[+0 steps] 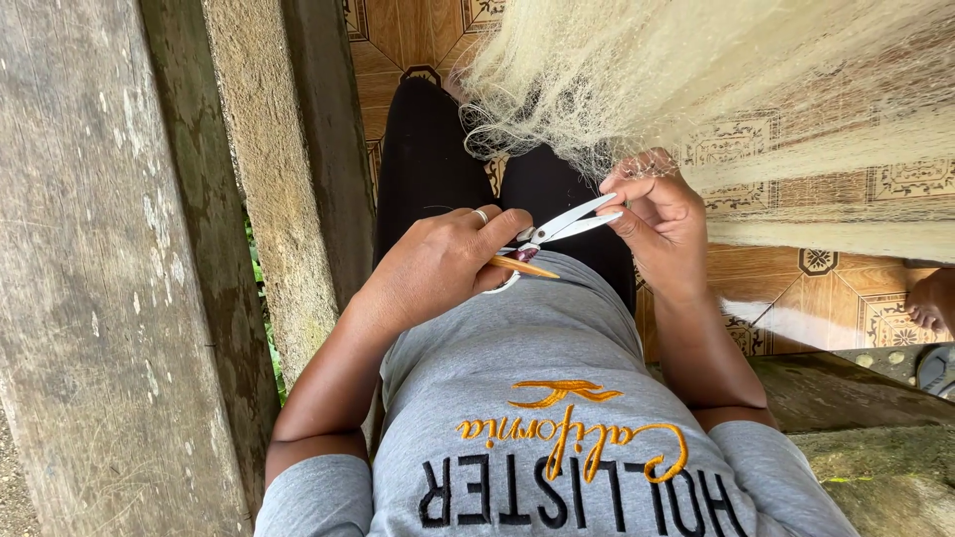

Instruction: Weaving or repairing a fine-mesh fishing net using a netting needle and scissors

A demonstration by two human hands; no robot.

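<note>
Seated on a wooden bench [856, 398] above a patterned tile floor [796, 298], I work pale plant fibre with a small pair of scissors. My left hand [438, 264] is curled almost closed around the scissors [557, 231]: the fingers wrap over the handles, the ringed finger on top, and the white blades stand slightly apart, pointing toward my other hand. A thin orange stick [524, 267] lies tucked under the same fingers, just below the blades, its tip poking out toward my lap. My right hand [662, 224] is half closed, fingertips pinched together on fine strands of the fibre bundle [696, 80], right at the blade tips; whether the blades touch the strands I cannot tell. The bundle hangs in a broad cream sheet from the upper right, its frayed ends falling over my knuckles and black-clad knees [438, 149]. A weathered wooden post [99, 268] stands at my left. A bare foot [935, 298] shows at the far right edge, beside the bench.
</note>
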